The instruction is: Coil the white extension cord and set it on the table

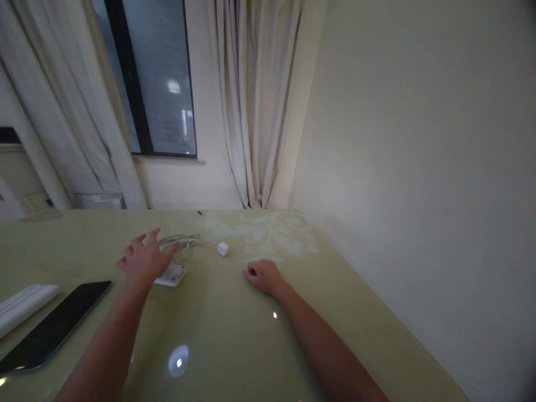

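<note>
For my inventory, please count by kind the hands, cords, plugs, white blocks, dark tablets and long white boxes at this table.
Hands: 2 (left hand, right hand)
Pale cord: 1
White plug: 1
White block: 1
Dark tablet: 1
Long white box: 1
Total: 7

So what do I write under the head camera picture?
Left hand spread open by a looped cord, right hand loosely curled, at a shiny table.

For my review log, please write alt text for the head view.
Open left hand by a coiled cable with a cube-shaped plug and an apparent power strip; loosely curled right hand on a green table. Dark-screened tablet at left.
</note>
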